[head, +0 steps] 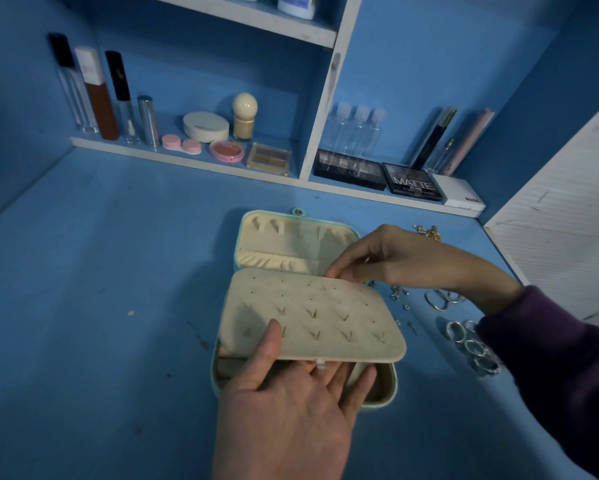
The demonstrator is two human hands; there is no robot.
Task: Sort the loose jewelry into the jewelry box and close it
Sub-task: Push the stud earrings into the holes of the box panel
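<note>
A pale teal jewelry box (222, 382) lies open on the blue desk, its cream lid (291, 237) flat at the back. A cream earring panel (312, 317) with several earring posts sticking through it is lifted over the box's base. My left hand (291, 410) holds the panel's front edge, thumb on top and fingers underneath. My right hand (395, 258) pinches the panel's far right corner. Loose jewelry lies to the right: silver rings (471, 348), hoop earrings (440, 299), small studs (400, 296) and a gold chain (429, 232).
A low shelf (187, 161) at the back holds makeup tubes, compacts and palettes (412, 181). A white slatted panel (561, 216) stands at the right. The blue desk (100, 271) spreads out to the left of the box.
</note>
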